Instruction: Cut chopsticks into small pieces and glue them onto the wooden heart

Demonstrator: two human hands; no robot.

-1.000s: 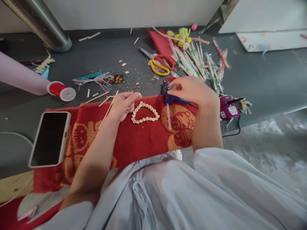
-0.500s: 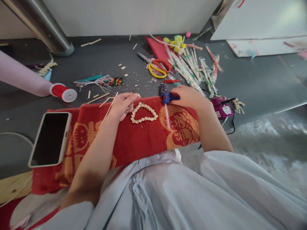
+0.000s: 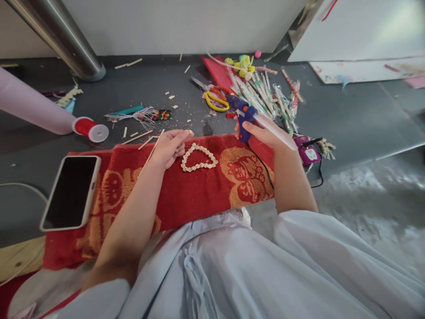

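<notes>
In my right hand (image 3: pixel 260 130) is a blue hot glue gun (image 3: pixel 245 116), gripped by its handle. Its nozzle tilts up and away to the left, and a long clear glue stick (image 3: pixel 277 131) sticks out of the back over my wrist. My left hand (image 3: pixel 171 147) is closed, its thumb and fingertips pinching a small pale piece (image 3: pixel 190 133) too small to name. A heart-shaped ring of small cream pieces (image 3: pixel 199 167) lies on the red towel (image 3: pixel 199 195), just right of my left hand. A thin wooden stick (image 3: pixel 151 153) runs beside my left wrist.
Orange-and-yellow-handled scissors (image 3: pixel 216 101) and wrapped sticks (image 3: pixel 254 95) lie behind the glue gun. At left are a phone (image 3: pixel 71 192), a red thread spool (image 3: pixel 90 128) and a teal tool (image 3: pixel 128 110). A purple box (image 3: pixel 307 148) stands at right; the cord (image 3: pixel 262 164) hangs across the towel.
My right hand has taken hold of the glue gun and lifted it off the towel, turning it so the glue stick points back over the wrist. My left hand keeps its pinch.
</notes>
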